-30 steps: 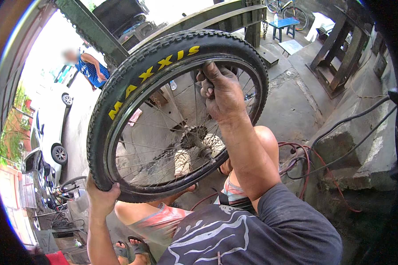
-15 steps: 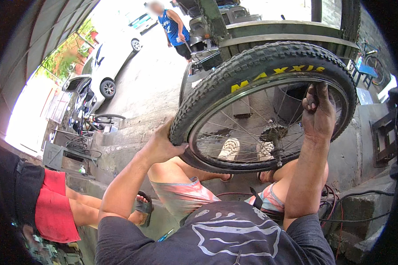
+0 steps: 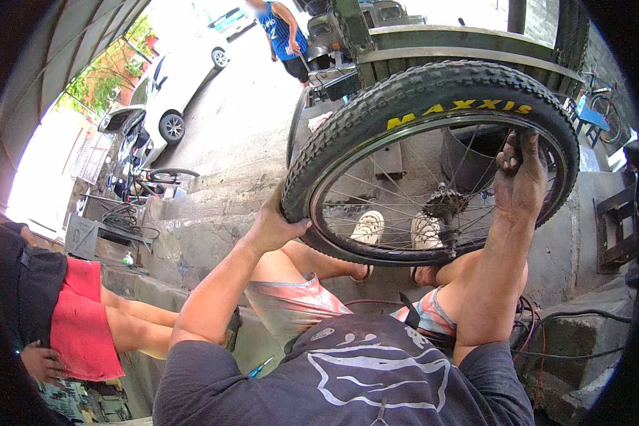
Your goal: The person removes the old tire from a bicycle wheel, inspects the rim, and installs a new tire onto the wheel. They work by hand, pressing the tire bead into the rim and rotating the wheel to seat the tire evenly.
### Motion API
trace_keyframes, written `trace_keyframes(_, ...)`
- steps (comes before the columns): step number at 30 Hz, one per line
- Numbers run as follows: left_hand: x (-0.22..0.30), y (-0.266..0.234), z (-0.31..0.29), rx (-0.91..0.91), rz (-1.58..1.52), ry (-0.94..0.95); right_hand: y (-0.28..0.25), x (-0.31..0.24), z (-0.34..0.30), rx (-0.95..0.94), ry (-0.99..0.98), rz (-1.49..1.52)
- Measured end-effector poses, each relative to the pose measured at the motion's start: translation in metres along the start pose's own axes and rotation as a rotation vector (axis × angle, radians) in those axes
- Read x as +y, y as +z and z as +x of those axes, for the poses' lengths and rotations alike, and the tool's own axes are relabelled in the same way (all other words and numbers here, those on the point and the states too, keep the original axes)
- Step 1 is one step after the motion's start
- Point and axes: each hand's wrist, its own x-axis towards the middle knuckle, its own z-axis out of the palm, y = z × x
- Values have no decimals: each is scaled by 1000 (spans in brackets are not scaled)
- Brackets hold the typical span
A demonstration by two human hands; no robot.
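Observation:
A bicycle wheel with a knobby black tyre [image 3: 348, 135] and yellow lettering is held up in front of me, tilted, above my lap. Spokes run to a dark cassette [image 3: 445, 204] at its hub. My left hand [image 3: 275, 224] wraps round the tyre's left side, thumb on the near face, the other fingers partly hidden behind. Through the spokes at the right reaches my right hand [image 3: 520, 170], fingers curled and pressed against the rim's inner edge at the upper right. Whether the fingertips also hold something small is hidden.
A person in red shorts [image 3: 85, 319] stands close at my left. Cables [image 3: 582, 312] lie at my right beside a concrete block. Beyond the wheel are a dark green metal frame [image 3: 461, 46], a round dark tub [image 3: 468, 153] and a person in a blue jersey [image 3: 280, 32].
The wheel and both hands have shifted slightly right in view, still gripped the same way. At the left, the other person's hand now shows beside the red shorts.

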Motion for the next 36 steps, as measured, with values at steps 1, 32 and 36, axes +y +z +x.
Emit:
trace_keyframes(1,-7,1,0,2,-10,4,-3,0,1,-9,-2,-9)
trace_keyframes(32,63,-24,0,144,244,42,-25,44,23,25,4,149)
trace_keyframes(36,66,-22,7,108,247,2,-32,47,30,-2,43,187)
